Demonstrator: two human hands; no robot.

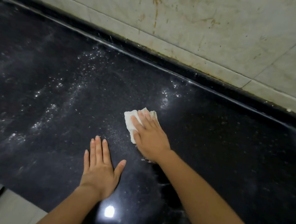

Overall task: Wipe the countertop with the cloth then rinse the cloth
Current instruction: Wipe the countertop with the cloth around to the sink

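We find the bench (32,96) open left of our left hand (101,169) and right of our right hand (150,132); behind, a raised ledge (168,64) and tiled wall (211,26) block passage.

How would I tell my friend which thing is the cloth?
Find the big black countertop below the stained wall tiles. Near its middle, the right hand presses flat on the cloth. It is the only white, crumpled thing on the dark, speckled stone.
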